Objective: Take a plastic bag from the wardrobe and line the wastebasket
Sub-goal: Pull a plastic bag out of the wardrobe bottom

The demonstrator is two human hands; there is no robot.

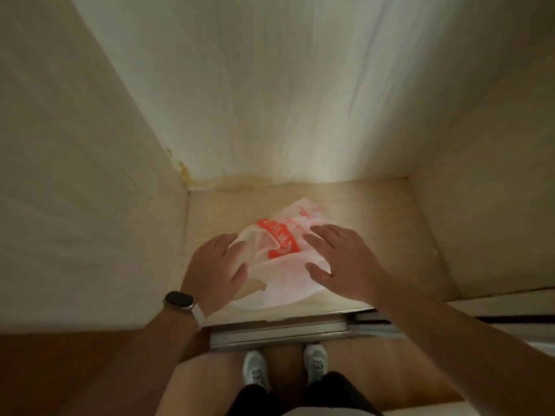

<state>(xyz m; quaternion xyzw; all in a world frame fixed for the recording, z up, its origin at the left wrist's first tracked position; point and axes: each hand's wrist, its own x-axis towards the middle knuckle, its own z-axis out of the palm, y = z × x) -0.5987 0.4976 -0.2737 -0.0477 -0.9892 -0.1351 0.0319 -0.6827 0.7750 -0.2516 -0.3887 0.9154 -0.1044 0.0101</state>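
Inside the wardrobe (375, 223), near its front edge, spread hands (214, 270) (339, 256) touch the plastic bag (285, 274).

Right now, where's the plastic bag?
Head view, low centre: the plastic bag lies on the wardrobe floor near the door track, left hand at its left edge, right hand resting on its right side.

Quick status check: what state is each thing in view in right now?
wardrobe: open
plastic bag: lying crumpled on the wardrobe's floor
left hand: at the bag's left edge, fingertips hidden, grip unclear
right hand: open, fingers spread on the bag
watch: on the left wrist, screen dark
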